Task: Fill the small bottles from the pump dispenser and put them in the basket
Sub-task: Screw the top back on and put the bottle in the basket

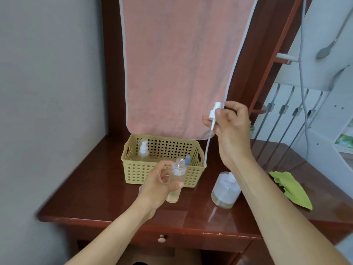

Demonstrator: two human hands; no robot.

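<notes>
Reaches both bare forearms over a glossy red-brown desk (91, 190). Grips a small clear bottle (178, 170) in the left hand (158, 181), fingers and thumb curled round its body, the neck uncapped and tipped slightly away, a little pale yellowish liquid in its lower part, just in front of the near wall of a yellow perforated basket (136, 174); cannot tell whether its base touches the desk. Lifts the right hand (230, 129) well higher, wrist bent and back of the hand toward the camera, thumb and fingertips pinching a white spray cap (214, 111), its thin dip tube hanging down toward the basket's right rim. Shows inside the basket a second small bottle (143, 150) with a white spray top, upright near the back left corner, and a blue-capped item (188, 159) at the front right, too blurred to name. Crosses the right forearm over a round pump dispenser (223, 192) standing on the desk just right of the basket, a shallow yellowish layer at its bottom. Sets all this before a pink towel (175, 64) hanging behind the basket, with a crumpled green cloth (292, 188) lying on the desk at far right, well apart from the dispenser.
</notes>
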